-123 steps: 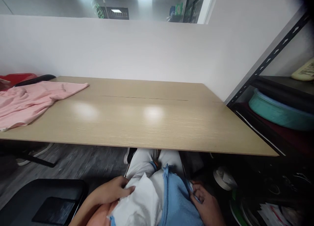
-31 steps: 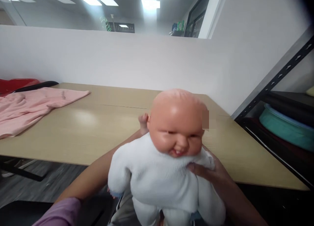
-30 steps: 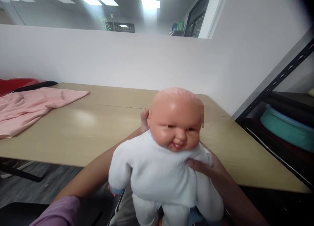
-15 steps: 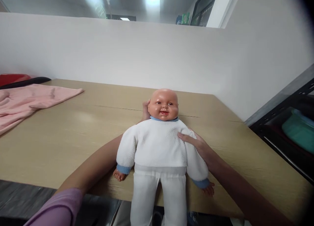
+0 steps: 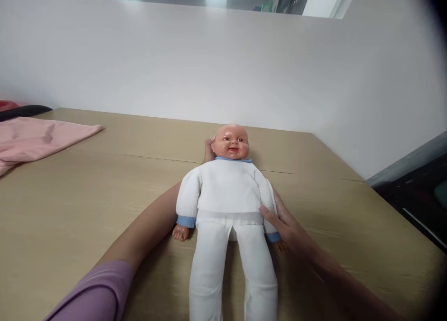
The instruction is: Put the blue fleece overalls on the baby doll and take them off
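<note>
A bald baby doll [image 5: 228,190] in a white fleece top with blue cuffs and collar and white trousers lies face up, its head toward the wall. My left hand [image 5: 208,150] cups the back of the doll's head; only part of it shows beside the ear, the rest hidden behind the doll. My left forearm runs under the doll's arm on the left. My right hand [image 5: 284,223] holds the doll's side and sleeve on the right, thumb on top near the hem, other fingers mostly out of sight.
The doll is over a wooden table [image 5: 139,139]. At the left lies a pink cloth [image 5: 45,135], with a black edge [image 5: 28,110] and a red object [image 5: 7,105] behind it. A white wall [image 5: 167,65] borders the back; a dark rack [image 5: 415,186] stands at the right.
The doll has gone farther over the table and lower toward its top. My right hand has slid from the doll's upper arm down toward its waist. The view has tilted down.
</note>
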Action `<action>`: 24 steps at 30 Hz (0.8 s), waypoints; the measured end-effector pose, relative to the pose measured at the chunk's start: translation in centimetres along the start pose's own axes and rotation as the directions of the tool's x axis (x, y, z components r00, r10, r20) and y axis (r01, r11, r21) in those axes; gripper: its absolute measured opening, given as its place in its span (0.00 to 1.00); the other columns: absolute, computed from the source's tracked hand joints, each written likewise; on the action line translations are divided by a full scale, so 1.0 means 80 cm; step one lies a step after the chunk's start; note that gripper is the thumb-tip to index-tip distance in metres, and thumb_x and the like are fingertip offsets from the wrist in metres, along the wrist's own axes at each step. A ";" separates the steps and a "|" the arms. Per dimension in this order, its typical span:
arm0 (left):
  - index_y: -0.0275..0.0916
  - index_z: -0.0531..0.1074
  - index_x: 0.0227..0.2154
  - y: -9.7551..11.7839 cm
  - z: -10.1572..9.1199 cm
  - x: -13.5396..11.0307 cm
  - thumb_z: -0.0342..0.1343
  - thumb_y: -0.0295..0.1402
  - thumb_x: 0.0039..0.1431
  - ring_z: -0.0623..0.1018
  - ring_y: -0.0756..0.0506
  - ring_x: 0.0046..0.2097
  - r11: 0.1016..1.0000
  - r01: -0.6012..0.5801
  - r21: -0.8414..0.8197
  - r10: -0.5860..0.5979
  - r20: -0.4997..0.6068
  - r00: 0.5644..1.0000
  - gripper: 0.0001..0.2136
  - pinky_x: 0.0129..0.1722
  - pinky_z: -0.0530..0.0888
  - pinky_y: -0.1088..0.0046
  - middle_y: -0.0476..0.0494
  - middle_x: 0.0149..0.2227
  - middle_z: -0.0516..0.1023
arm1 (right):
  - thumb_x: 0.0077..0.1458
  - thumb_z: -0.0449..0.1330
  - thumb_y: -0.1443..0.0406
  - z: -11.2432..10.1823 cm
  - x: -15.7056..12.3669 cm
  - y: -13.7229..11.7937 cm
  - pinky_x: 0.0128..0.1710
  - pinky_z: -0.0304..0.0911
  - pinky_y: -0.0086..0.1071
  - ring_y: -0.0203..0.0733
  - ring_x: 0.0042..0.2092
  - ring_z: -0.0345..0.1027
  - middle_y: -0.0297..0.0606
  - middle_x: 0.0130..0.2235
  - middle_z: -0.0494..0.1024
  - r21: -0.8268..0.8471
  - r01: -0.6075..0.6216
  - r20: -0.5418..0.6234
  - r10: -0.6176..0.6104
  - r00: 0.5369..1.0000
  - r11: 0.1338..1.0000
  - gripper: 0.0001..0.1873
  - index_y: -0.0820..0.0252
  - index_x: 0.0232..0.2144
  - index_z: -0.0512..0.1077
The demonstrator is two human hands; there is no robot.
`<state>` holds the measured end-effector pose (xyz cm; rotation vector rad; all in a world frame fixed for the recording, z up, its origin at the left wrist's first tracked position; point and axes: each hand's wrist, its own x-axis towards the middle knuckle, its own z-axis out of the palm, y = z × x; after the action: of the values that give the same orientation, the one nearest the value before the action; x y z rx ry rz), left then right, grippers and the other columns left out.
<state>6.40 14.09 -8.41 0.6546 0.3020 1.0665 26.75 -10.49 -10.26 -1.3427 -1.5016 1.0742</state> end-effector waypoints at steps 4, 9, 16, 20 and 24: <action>0.34 0.78 0.55 0.005 -0.018 0.029 0.53 0.56 0.62 0.80 0.27 0.65 1.000 -0.003 0.008 0.003 0.030 1.000 0.31 0.69 0.73 0.47 0.31 0.51 0.88 | 0.74 0.57 0.44 0.004 -0.002 0.014 0.81 0.39 0.60 0.56 0.82 0.42 0.40 0.82 0.51 -0.169 0.010 -0.114 -0.029 0.993 0.986 0.43 0.45 0.81 0.48; 0.30 0.76 0.61 0.020 -0.041 0.055 0.52 0.55 0.63 0.81 0.25 0.64 0.993 0.084 0.088 -0.088 0.038 0.995 0.35 0.70 0.70 0.43 0.28 0.54 0.87 | 0.75 0.57 0.49 0.007 -0.006 0.029 0.80 0.42 0.65 0.59 0.82 0.43 0.39 0.83 0.49 -0.425 0.071 -0.160 -0.152 0.975 0.902 0.42 0.41 0.81 0.44; 0.25 0.78 0.58 0.035 -0.048 0.064 0.49 0.51 0.67 0.83 0.27 0.62 0.937 0.330 0.118 -0.332 -0.004 0.943 0.32 0.69 0.74 0.51 0.26 0.54 0.87 | 0.73 0.59 0.51 0.003 -0.008 0.045 0.77 0.50 0.70 0.64 0.81 0.48 0.44 0.81 0.52 -0.473 0.057 -0.167 -0.153 0.974 0.879 0.45 0.40 0.81 0.42; 0.25 0.80 0.55 0.038 -0.051 0.064 0.50 0.50 0.68 0.84 0.26 0.61 0.913 0.391 0.116 -0.391 -0.023 0.920 0.31 0.67 0.75 0.52 0.25 0.53 0.87 | 0.69 0.63 0.46 0.005 -0.005 0.047 0.74 0.59 0.68 0.66 0.78 0.55 0.50 0.80 0.56 -0.359 -0.064 -0.257 -0.033 0.966 0.931 0.53 0.42 0.82 0.37; 0.31 0.81 0.54 0.037 -0.051 0.057 0.54 0.57 0.68 0.83 0.28 0.63 0.910 0.346 0.229 -0.334 -0.093 0.938 0.31 0.69 0.74 0.52 0.29 0.50 0.89 | 0.67 0.65 0.43 0.007 -0.002 0.044 0.69 0.67 0.65 0.64 0.72 0.68 0.53 0.76 0.64 -0.230 -0.103 -0.287 0.034 0.957 0.968 0.58 0.41 0.81 0.32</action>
<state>4.27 20.50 -9.37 0.7607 0.5770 0.7159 27.21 -10.44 -13.83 -1.6529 -1.4122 0.7180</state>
